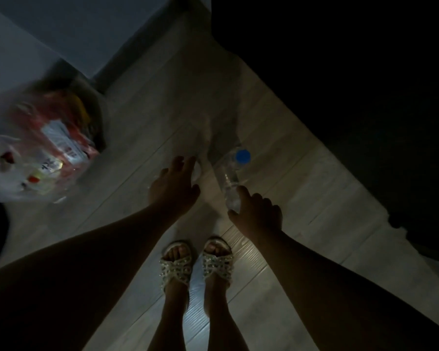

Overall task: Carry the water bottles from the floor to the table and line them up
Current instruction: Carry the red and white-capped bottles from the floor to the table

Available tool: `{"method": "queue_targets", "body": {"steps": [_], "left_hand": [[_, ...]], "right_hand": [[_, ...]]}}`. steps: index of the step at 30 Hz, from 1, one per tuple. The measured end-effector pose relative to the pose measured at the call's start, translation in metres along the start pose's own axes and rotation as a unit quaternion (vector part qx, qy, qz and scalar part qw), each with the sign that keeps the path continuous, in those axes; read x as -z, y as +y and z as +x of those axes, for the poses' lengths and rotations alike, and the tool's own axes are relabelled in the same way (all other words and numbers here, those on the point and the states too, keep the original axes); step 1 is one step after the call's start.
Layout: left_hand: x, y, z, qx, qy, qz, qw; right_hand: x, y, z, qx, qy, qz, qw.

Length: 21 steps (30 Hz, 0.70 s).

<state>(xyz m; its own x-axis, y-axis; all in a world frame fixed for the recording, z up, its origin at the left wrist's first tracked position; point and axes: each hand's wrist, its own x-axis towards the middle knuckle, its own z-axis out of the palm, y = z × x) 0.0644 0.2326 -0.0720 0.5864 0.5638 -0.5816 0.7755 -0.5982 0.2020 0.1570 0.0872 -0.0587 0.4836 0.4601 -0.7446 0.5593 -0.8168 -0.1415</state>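
Dim down here: pale plank floor [302, 188] running across the middle of the frame, a big dark mass [340, 72] filling the upper right, too black to say what it is. Blurred plastic bag [43, 153] of coloured packets at the middle left. No table in shot.

Both arms are down from the lower corners and we're at the pick-up. Left hand [174, 184], centre frame, fingers spread and reaching forward over a faint pale shape [197, 171]. Could be a second bottle, but it's too murky, and I cannot tell whether that hand has hold of anything. Right hand [259, 216], just right of centre, has forefinger and thumb curled onto the lower end of the clear bottle [230, 183]. That bottle lies at floor level, its blue cap [242, 156] pointing to the top of the frame. Studded sandals [175, 262] planted at bottom centre.

Next, I'd judge: wrap the remaining fingers round for a proper hold, lift, straighten up, find the table
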Motion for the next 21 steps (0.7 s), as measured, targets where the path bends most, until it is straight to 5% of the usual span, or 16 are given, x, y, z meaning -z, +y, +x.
{"method": "queue_targets", "body": {"steps": [13, 21], "left_hand": [[0.006, -0.012, 0.022, -0.011, -0.033, -0.039, 0.999], [0.034, -0.036, -0.039, -0.006, -0.061, -0.036, 0.997]], "right_hand": [[-0.008, -0.011, 0.011, 0.066, 0.074, -0.055, 0.994], [0.021, -0.017, -0.034, 0.078, 0.033, -0.065, 0.994]]}}
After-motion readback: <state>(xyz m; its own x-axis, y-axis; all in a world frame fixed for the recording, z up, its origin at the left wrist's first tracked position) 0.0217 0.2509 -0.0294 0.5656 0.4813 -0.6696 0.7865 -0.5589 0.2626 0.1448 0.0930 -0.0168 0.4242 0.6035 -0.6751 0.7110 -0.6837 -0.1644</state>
